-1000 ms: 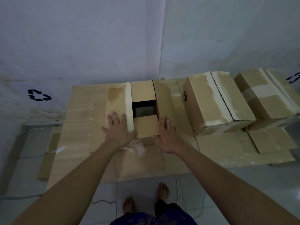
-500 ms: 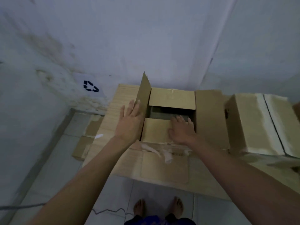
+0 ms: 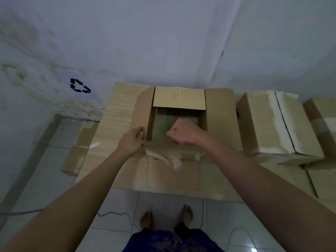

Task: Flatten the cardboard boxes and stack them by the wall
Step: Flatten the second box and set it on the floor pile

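Cardboard flaps stand open: the box [image 3: 179,113] is mid-opening, not yet flattened. Left hand [image 3: 131,141] pinches the left flap's near corner; right hand [image 3: 183,132] is curled, apparently gripping the near flap over the cavity. Next, probably, collapse the walls sideways between both hands.

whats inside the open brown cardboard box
Only its dim bare bottom panel shows inside the open brown cardboard box. The curled right hand covers the near part, so anything lying there is hidden.
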A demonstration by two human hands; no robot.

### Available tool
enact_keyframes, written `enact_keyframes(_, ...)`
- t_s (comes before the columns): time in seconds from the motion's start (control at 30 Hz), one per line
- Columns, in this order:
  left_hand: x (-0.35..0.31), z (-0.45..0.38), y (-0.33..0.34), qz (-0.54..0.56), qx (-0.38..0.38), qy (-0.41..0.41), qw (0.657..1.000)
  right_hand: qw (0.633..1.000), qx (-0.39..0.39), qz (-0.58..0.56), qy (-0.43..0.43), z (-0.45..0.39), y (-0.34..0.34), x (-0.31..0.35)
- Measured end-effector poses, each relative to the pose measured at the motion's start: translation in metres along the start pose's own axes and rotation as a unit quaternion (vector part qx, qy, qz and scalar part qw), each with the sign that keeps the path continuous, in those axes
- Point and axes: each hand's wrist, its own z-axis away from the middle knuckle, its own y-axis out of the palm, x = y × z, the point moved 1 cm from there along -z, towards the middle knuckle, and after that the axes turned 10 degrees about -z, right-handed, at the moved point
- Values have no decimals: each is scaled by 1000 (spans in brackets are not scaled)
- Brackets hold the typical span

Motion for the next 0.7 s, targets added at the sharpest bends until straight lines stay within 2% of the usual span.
enact_keyframes(0.07, -5, -3, 4, -34, -1, -1, 999, 997, 81, 16, 14, 8, 25, -11)
enact_keyframes(0.13, -9, -5, 8, -73, 7, 16, 997, 994, 99, 44, 28, 17, 51, -30)
enact_keyframes(0.27, -11, -4, 11, -105, 17, 38, 994, 995, -21, 95, 19, 25, 79, -56)
enact_keyframes(0.37, -8, -6, 13, -108, 16, 50, 993, 996, 4, 71, 57, 13, 75, -49)
enact_keyframes(0.47, -9, -21, 5, -145, -25, 74, 986, 995, 16, -63, 75, 1, 54, -41)
enact_keyframes(0.53, -18, -37, -5, -184, -39, 99, 977, 994, -43, -86, 61, -6, 34, -38)
enact_keyframes(0.7, -50, -96, -33, -225, -44, 139, 963, 985, -169, -13, 26, -42, -12, -34)
